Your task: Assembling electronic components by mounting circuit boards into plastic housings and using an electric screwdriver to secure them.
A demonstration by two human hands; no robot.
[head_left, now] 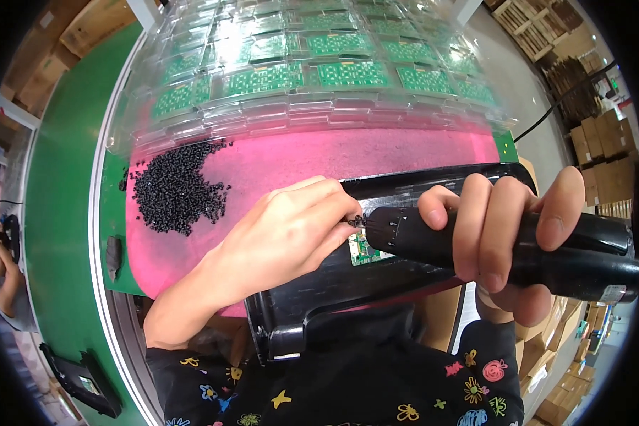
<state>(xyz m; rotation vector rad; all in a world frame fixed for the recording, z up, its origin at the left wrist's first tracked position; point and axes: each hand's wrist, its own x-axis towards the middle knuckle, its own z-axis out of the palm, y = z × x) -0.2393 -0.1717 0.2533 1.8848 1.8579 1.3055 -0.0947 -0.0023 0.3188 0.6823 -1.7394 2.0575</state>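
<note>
My right hand wraps around a black electric screwdriver, held nearly level with its tip toward the left. At that tip, the thumb and fingers of my left hand pinch some small black screws. How many they hold is hidden. Below both hands lies a large black plastic panel with a raised rim. A small green circuit board sits in it, partly covered by the screwdriver. A pile of black screws spreads over the pink mat to the left.
Stacked clear plastic trays with green circuit boards stand at the back. On the green surface at left lies another black panel. A dark cylindrical piece rests beside the mat. Cardboard boxes line the right; another person's arm shows far left.
</note>
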